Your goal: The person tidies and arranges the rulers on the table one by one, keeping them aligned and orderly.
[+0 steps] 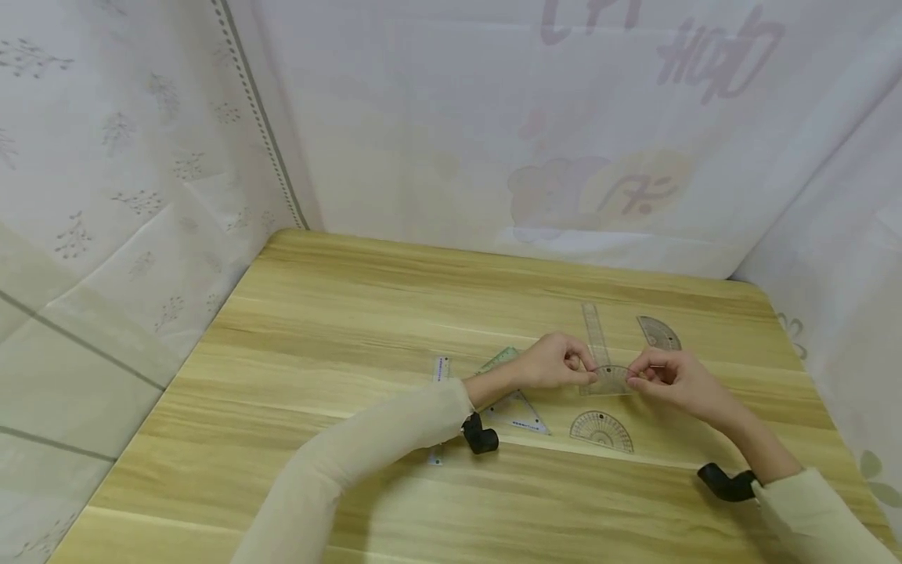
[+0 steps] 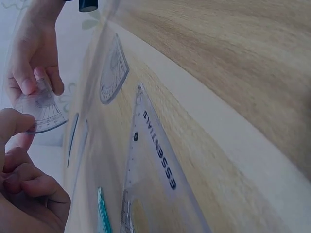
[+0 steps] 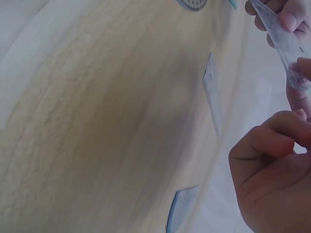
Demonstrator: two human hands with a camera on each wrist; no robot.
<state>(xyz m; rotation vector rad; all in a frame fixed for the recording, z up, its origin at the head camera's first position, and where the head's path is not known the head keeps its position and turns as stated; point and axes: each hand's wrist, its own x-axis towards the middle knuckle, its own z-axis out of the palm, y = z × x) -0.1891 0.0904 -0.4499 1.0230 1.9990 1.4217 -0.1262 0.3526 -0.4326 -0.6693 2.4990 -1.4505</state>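
A clear protractor is held above the table between both hands. My left hand pinches its left end with thumb and finger, while the right hand pinches the other end. In the left wrist view the curved, marked edge of this protractor shows, raised off the wood. A second protractor lies flat just nearer than the hands. Beyond the right hand rests another protractor. A clear straight ruler lies behind the held protractor, which overlaps its near end in view.
Under and beside the left forearm lie a green-tinted ruler-like piece, a clear set square with lettering, and another straight ruler, partly covered by the sleeve. The wooden table is bounded by pale printed cloth at back and sides.
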